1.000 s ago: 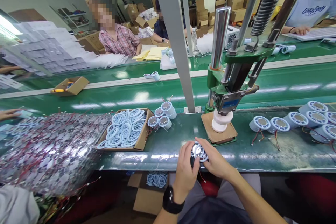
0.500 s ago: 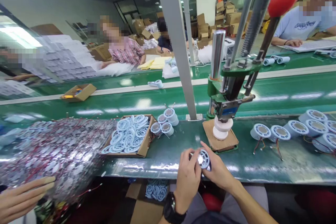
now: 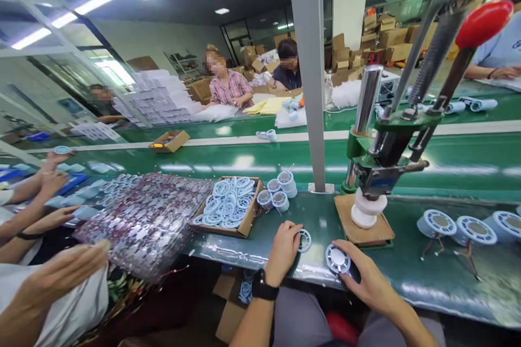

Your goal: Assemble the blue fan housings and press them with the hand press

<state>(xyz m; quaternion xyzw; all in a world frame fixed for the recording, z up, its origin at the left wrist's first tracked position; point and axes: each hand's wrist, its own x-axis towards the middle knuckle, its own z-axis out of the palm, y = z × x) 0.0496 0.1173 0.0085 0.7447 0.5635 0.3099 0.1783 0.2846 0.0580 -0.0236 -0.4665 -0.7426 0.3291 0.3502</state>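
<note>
My left hand [image 3: 285, 246], with a black watch on the wrist, pinches a light blue ring [image 3: 304, 241] over the bench's front part. To its right, my right hand [image 3: 360, 271] grips a round blue-and-white motor part [image 3: 337, 258] by its side, its slotted face turned up. Ring and motor part are apart. Behind my right hand stands a green hand press [image 3: 378, 157] with a red knob and a white round head [image 3: 368, 209] over a brown board [image 3: 345, 217]. A cardboard box [image 3: 246, 222] of light blue rings lies to the left of my left hand.
Several blue-and-white motor parts stand beside the ring box [image 3: 286, 184] and at right [image 3: 437, 224]. A grey post [image 3: 311, 92] rises behind the bench. Plastic-wrapped parts [image 3: 150, 217] lie at left, near co-workers' hands [image 3: 61, 276]. A green conveyor [image 3: 228, 157] runs behind.
My hands have moved apart; the ring in my left hand is now separate from the motor part in my right. The view has swung left, showing more co-workers' arms.
</note>
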